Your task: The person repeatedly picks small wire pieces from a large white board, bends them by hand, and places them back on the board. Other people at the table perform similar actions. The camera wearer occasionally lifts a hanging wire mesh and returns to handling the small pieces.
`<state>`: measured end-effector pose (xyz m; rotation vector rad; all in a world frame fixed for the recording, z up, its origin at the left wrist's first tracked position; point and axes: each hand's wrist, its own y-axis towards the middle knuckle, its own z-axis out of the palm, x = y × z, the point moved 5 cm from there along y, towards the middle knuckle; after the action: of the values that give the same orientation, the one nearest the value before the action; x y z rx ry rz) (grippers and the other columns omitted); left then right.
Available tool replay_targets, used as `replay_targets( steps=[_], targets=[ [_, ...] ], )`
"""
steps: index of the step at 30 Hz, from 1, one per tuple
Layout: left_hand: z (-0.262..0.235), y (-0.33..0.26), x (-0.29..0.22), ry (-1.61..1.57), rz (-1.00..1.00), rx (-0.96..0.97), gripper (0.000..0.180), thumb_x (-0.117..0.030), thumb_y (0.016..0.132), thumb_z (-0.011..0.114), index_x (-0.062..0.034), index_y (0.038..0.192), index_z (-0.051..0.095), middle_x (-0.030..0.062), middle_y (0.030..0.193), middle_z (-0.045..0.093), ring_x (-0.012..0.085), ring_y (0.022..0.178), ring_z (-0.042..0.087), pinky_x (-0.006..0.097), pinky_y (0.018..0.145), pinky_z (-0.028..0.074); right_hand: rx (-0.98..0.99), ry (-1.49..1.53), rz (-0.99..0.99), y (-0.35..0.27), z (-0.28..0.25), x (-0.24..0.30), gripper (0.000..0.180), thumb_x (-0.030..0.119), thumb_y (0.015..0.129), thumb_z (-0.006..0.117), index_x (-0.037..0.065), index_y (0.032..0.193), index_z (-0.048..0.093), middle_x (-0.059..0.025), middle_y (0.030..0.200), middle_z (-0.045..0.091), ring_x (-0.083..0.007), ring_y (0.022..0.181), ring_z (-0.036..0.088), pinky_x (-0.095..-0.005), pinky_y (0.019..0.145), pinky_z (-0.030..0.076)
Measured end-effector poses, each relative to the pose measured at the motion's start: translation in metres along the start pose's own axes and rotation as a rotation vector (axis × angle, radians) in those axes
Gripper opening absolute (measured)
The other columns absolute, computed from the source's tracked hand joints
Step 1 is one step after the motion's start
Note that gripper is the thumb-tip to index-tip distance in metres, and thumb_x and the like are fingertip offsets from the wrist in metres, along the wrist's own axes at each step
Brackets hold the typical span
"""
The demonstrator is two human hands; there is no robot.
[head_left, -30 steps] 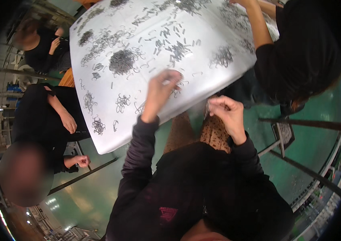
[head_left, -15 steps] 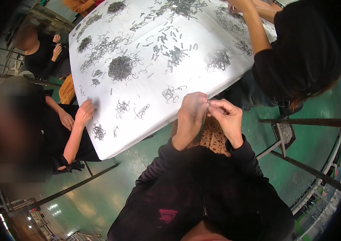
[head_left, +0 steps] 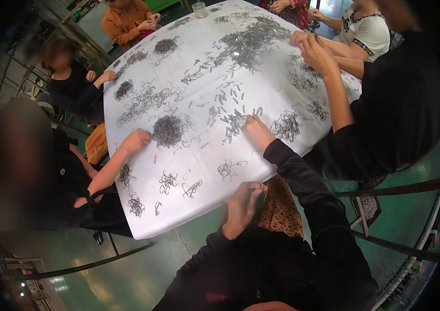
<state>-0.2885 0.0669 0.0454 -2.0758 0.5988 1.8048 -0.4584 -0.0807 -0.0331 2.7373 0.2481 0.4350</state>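
My left hand (head_left: 242, 203) is held just off the near edge of the white-covered table (head_left: 189, 215), its thumb and fingertips pressed together. Anything in that pinch is too small to make out. My right hand (head_left: 257, 130) reaches over the table with its fingers drawn together, at the right side of a loose pile of small, dark grey, narrow pieces (head_left: 233, 123). Whether it grips one is hidden. Between my hands lies a small tangle of thin curved dark hooks (head_left: 228, 170). A larger heap of hooks (head_left: 286, 126) is right of my right hand.
A dense dark heap (head_left: 168, 130) and smaller hook clusters (head_left: 168, 182) lie to the left. Many grey pieces (head_left: 253, 41) spread farther back, near a clear cup (head_left: 199, 10). Co-workers sit around the table; one hand (head_left: 137, 141) reaches in from the left, others from the right.
My right hand has left my left hand and moved forward to the pile of narrow pieces. My left hand stays pinched near the edge. The left co-worker's hand has moved toward the dense heap.
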Motion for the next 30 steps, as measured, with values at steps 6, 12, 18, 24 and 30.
replay_targets(
  steps=[6,12,18,24,30],
  targets=[
    [-0.004,0.001,-0.003,0.006,0.059,-0.027,0.008,-0.006,0.094,0.057,0.0022,0.096,0.058,0.0087,0.093,0.069,0.0125,0.088,0.062,0.027,0.082,0.049,-0.007,0.084,0.033,-0.004,-0.007,-0.004,0.015,-0.002,0.078,0.058,-0.001,0.090,0.066,-0.0174,0.094,0.060,-0.0343,0.093,0.060,-0.0398,0.078,0.052],
    [0.000,0.002,-0.001,0.022,0.134,-0.015,0.007,-0.004,0.094,0.055,0.0018,0.097,0.058,0.0088,0.091,0.069,0.0128,0.086,0.063,0.027,0.079,0.050,-0.135,0.864,0.461,-0.043,-0.070,0.020,0.017,0.000,0.083,0.063,-0.003,0.099,0.067,-0.0150,0.089,0.069,-0.0204,0.074,0.067,-0.0279,0.070,0.053],
    [0.003,0.013,-0.002,-0.003,0.200,0.007,0.009,-0.003,0.094,0.055,0.0013,0.101,0.056,0.0107,0.091,0.067,0.0170,0.088,0.066,0.029,0.079,0.051,-0.166,1.137,0.562,-0.108,-0.135,0.068,0.018,-0.005,0.084,0.064,-0.007,0.101,0.066,-0.0096,0.094,0.068,-0.0142,0.079,0.067,-0.0242,0.072,0.053],
    [0.008,0.022,-0.014,0.052,0.256,0.035,0.011,-0.005,0.093,0.057,0.0001,0.102,0.056,0.0111,0.094,0.065,0.0203,0.087,0.067,0.031,0.076,0.051,-0.270,1.124,0.575,-0.126,-0.155,0.077,0.018,-0.010,0.080,0.066,-0.006,0.097,0.067,-0.0070,0.088,0.068,-0.0092,0.078,0.064,-0.0200,0.069,0.051],
    [0.006,0.020,-0.002,0.190,0.226,0.076,0.020,-0.009,0.088,0.064,-0.0027,0.107,0.058,0.0104,0.104,0.063,0.0236,0.091,0.062,0.032,0.079,0.050,-0.396,1.165,0.622,-0.134,-0.150,0.076,0.015,-0.013,0.078,0.066,-0.006,0.091,0.068,-0.0059,0.082,0.067,-0.0073,0.071,0.062,-0.0194,0.066,0.050]
  ],
)
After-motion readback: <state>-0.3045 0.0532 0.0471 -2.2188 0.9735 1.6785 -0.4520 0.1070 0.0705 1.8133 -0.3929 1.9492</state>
